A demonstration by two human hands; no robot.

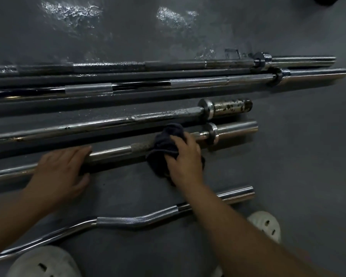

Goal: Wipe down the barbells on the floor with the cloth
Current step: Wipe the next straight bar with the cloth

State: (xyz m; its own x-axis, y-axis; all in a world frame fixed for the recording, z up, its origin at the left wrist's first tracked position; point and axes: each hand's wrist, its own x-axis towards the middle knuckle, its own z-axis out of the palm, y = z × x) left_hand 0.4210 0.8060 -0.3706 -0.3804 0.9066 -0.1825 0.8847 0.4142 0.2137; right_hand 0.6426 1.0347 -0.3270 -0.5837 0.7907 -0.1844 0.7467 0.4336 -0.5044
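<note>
Several chrome barbells lie side by side on the dark floor. My right hand (pixel 185 156) grips a dark cloth (pixel 165 145) wrapped over the shaft of the fourth bar (pixel 112 153), just left of its collar. My left hand (pixel 61 170) lies on the same bar further left, its fingers curled over the shaft. A curved curl bar (pixel 132 219) lies nearest me, below both hands. Beyond the held bar lies a bar with a rust-spotted sleeve (pixel 231 106), and two long bars (pixel 188 81) lie further back.
My two pale shoes (pixel 266 224) stand at the lower edge, one on each side of the curl bar. The floor (pixel 298 166) is dark grey with shiny wet-looking patches at the back. A dark round object (pixel 326 0) sits at the top right corner.
</note>
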